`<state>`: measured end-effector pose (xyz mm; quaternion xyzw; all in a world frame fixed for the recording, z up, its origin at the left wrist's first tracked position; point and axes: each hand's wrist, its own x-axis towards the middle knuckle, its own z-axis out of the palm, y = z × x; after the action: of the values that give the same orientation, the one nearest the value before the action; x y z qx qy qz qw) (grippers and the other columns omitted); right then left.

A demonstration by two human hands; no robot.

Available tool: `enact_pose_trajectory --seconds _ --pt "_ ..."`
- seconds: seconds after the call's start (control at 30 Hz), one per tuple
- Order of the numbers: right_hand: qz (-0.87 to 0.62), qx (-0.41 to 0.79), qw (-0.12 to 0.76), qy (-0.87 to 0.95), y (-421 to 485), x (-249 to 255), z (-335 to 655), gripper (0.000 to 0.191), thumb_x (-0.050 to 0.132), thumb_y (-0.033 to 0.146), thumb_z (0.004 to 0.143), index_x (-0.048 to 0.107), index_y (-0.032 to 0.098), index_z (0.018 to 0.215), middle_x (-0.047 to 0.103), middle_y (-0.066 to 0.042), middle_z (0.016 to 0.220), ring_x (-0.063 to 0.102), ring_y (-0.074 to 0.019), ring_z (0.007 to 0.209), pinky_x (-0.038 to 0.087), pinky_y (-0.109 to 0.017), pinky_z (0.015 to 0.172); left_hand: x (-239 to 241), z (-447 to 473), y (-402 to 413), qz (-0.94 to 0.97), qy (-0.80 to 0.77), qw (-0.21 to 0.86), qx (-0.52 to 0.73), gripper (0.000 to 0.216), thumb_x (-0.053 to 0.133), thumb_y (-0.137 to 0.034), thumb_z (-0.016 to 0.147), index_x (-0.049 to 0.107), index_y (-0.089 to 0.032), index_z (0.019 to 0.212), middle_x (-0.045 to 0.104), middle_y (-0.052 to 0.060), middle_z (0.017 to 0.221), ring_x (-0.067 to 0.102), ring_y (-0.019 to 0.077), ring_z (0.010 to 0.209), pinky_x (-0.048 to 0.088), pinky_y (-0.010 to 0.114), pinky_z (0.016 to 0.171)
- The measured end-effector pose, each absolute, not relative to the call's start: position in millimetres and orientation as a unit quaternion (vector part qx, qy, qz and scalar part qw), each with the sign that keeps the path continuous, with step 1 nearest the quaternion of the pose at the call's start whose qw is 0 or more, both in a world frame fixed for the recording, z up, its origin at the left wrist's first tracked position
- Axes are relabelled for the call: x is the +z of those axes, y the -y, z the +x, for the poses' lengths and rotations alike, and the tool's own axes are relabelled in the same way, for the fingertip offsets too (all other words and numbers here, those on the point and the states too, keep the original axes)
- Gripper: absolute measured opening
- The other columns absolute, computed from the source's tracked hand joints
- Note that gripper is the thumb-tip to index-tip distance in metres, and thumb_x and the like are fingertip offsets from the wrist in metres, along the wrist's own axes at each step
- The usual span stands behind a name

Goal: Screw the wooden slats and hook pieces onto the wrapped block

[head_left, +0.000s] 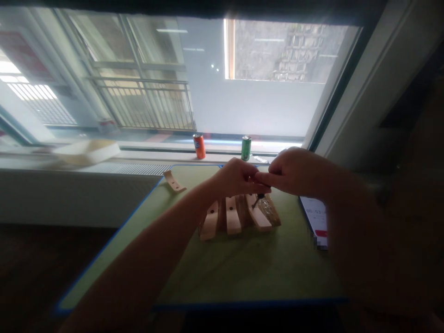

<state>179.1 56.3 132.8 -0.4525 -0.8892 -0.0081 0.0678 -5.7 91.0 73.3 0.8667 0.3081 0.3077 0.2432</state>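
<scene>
Both hands meet above a brown wooden block (272, 208), which has several pale curved wooden pieces with dark holes on it. My left hand (237, 175) is closed round the handle of a dark screwdriver (260, 197), most of it hidden by the fingers. Its thin shaft slants down to the hole in the rightmost curved piece (260, 218). My right hand (294, 170) is closed too, its fingertips at the handle's upper end against my left fingers. Left of them lie the middle curved piece (233, 221) and the left curved piece (210, 225).
A loose curved wooden piece (174, 182) lies at the far left of the blue-edged green table (243, 273). A phone (314, 215) lies to the right, partly behind my right arm. An orange can (199, 147), a green can (246, 148) and a pale tray (86, 151) stand on the windowsill.
</scene>
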Motion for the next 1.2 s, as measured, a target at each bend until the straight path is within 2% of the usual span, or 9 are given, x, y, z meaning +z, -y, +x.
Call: enact_pose_trajectory --seconds 0.13,0.3,0.53,0.73,0.87,0.97,1.07,1.13,1.2 --pt "-0.452 -0.004 0.067 0.889 -56 132 177 0.052 0.04 0.057 0.083 0.066 0.017 0.061 0.053 0.0 0.05 0.039 -0.0074 0.043 0.022 -0.028 0.049 76 -7 -89 0.877 -0.294 0.224 0.308 0.028 0.067 -0.037 0.068 0.059 -0.012 0.057 0.044 -0.006 0.048 0.038 0.0037 0.047 0.03 0.017 0.044" --pt "-0.439 0.035 0.059 0.896 -56 131 175 0.049 0.041 0.056 0.083 0.067 0.018 0.065 0.056 0.001 0.053 0.039 -0.0065 0.043 0.022 -0.027 0.048 74 -9 -90 0.879 -0.294 0.231 0.295 0.022 0.067 -0.033 0.067 0.063 -0.012 0.064 0.049 -0.004 0.053 0.043 0.0049 0.05 0.034 0.017 0.046" --pt "-0.45 0.056 0.051 0.89 -49 133 178 0.052 0.038 0.058 0.083 0.069 0.018 0.069 0.059 -0.001 0.057 0.043 -0.0075 0.046 0.024 -0.026 0.048 76 -8 -89 0.876 -0.275 0.269 0.292 0.027 0.07 -0.038 0.067 0.068 -0.013 0.076 0.054 -0.004 0.056 0.046 0.0052 0.051 0.036 0.018 0.048" --pt "-0.476 0.022 0.042 0.878 -49 132 182 0.056 0.036 0.061 0.083 0.069 0.018 0.067 0.057 -0.002 0.053 0.042 -0.0086 0.043 0.023 -0.026 0.046 71 -5 -89 0.877 -0.272 0.257 0.302 0.029 0.066 -0.043 0.071 0.067 -0.014 0.071 0.048 -0.005 0.051 0.041 0.0047 0.047 0.033 0.018 0.046" --pt "-0.477 -0.008 0.044 0.878 -54 132 182 0.059 0.037 0.065 0.081 0.068 0.019 0.063 0.056 -0.002 0.051 0.042 -0.0091 0.043 0.024 -0.026 0.046 70 -2 -89 0.881 -0.268 0.241 0.306 0.028 0.068 -0.042 0.069 0.065 -0.014 0.073 0.051 -0.005 0.055 0.043 0.0051 0.049 0.033 0.018 0.046" --pt "-0.472 -0.052 0.087 0.876 -55 131 179 0.054 0.043 0.064 0.078 0.071 0.019 0.068 0.059 -0.003 0.056 0.046 -0.0106 0.047 0.026 -0.026 0.048 72 -3 -91 0.885 -0.277 0.226 0.298 0.03 0.068 -0.043 0.069 0.064 -0.014 0.072 0.053 -0.004 0.057 0.045 0.0062 0.052 0.035 0.019 0.049" --pt "-0.442 -0.051 0.129 0.886 -50 133 177 0.04 0.052 0.057 0.078 0.072 0.022 0.084 0.064 -0.003 0.068 0.051 -0.012 0.056 0.03 -0.026 0.052 76 -9 -94 0.894 -0.269 0.251 0.257 0.027 0.062 -0.04 0.075 0.065 -0.013 0.074 0.054 -0.003 0.058 0.047 0.0066 0.054 0.037 0.019 0.052" --pt "-0.403 -0.018 0.125 0.907 -45 135 176 0.03 0.053 0.046 0.081 0.07 0.025 0.093 0.065 -0.001 0.074 0.053 -0.0113 0.06 0.032 -0.025 0.054 81 -14 -94 0.901 -0.249 0.283 0.215 0.025 0.058 -0.037 0.079 0.066 -0.013 0.08 0.056 -0.003 0.061 0.048 0.0064 0.055 0.038 0.019 0.054" --pt "-0.389 -0.014 0.111 0.914 -39 137 175 0.025 0.051 0.039 0.083 0.07 0.025 0.092 0.065 0.0 0.073 0.052 -0.0108 0.061 0.032 -0.024 0.055 84 -16 -91 0.907 -0.239 0.299 0.176 0.025 0.055 -0.035 0.082 0.066 -0.014 0.083 0.057 -0.002 0.063 0.048 0.0061 0.055 0.037 0.019 0.053"
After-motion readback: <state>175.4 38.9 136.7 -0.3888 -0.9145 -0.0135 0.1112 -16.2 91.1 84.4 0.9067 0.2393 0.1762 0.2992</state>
